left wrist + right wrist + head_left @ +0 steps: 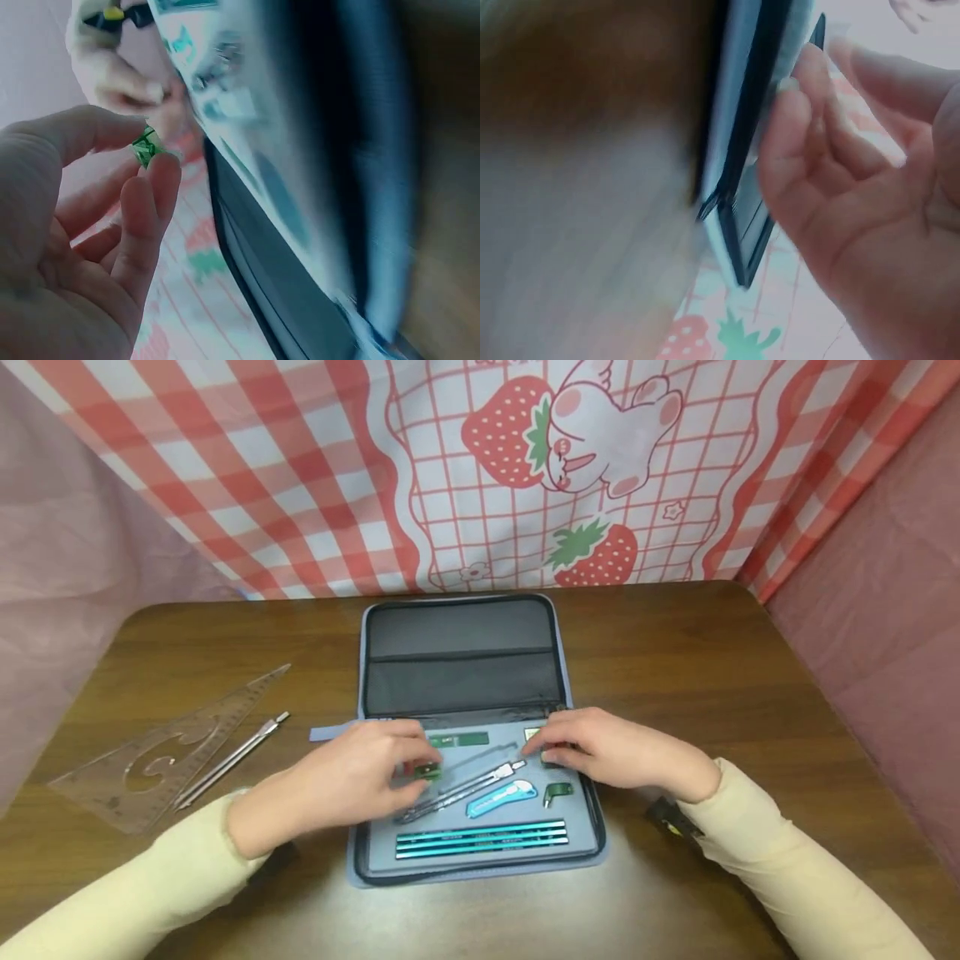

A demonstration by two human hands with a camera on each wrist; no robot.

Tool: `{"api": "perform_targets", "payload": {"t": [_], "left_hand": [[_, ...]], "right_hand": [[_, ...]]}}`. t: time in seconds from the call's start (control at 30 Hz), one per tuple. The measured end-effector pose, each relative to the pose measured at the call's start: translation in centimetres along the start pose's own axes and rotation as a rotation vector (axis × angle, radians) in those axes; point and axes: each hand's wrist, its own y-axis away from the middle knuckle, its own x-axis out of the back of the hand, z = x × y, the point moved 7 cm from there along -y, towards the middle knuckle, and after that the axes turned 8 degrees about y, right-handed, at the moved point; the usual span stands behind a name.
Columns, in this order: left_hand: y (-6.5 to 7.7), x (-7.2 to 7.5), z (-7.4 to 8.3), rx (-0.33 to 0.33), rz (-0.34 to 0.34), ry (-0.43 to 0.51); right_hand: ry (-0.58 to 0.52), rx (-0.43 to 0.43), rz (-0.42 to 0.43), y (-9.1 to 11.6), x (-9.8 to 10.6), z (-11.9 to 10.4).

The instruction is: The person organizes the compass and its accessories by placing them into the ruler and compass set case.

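Observation:
My left hand (358,772) pinches a small green translucent piece, which looks like a pencil sharpener (146,146), between thumb and fingertips over the zip case (480,870). At the case's right side, my right hand (600,745) has its fingers loosely bent, fingertips low over the insert beside a small white-and-green block (531,734). Nothing shows in its grasp. Seated in the grey insert are a silver compass (468,787), a light-blue utility knife (501,798), a small green elbow-shaped piece (557,792) and teal pencils (482,839). A green lead case (468,739) lies near the hinge.
The case lid (461,647) stands open at the back, with a dark pocket inside. Left on the wooden table (675,652) lie a clear set square (112,777) and another silver compass (228,764). A strawberry-patterned cloth (450,510) hangs behind the table.

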Motion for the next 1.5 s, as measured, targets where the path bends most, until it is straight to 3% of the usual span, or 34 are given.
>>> {"api": "perform_targets", "payload": {"t": [0.13, 0.33, 0.47, 0.63, 0.87, 1.2, 1.5], "left_hand": [[-3.6, -1.5, 1.3, 0.013, -0.097, 0.031], [-8.3, -4.4, 2.6, -0.048, -0.209, 0.023], [-10.7, -6.2, 3.4, -0.123, -0.251, 0.005], [-12.6, -7.6, 3.8, -0.15, -0.26, -0.045], [-13.3, -7.3, 3.8, -0.15, -0.211, -0.094], [-12.7, -7.2, 3.7, -0.174, -0.224, -0.177], [-11.5, -7.6, 4.4, -0.236, -0.275, -0.354]], "right_hand": [[0.024, -0.051, 0.073, 0.3, 1.0, 1.7], [-0.009, -0.141, 0.043, 0.5, 0.7, 3.9], [-0.053, -0.144, 0.029, 0.7, 0.5, 4.2], [-0.084, -0.14, 0.028, 0.8, 0.4, 4.1], [-0.076, -0.159, 0.03, 0.6, 0.3, 4.2], [-0.081, -0.153, 0.028, 0.6, 0.5, 4.4], [-0.082, -0.147, 0.027, 0.6, 0.5, 4.4]]}}
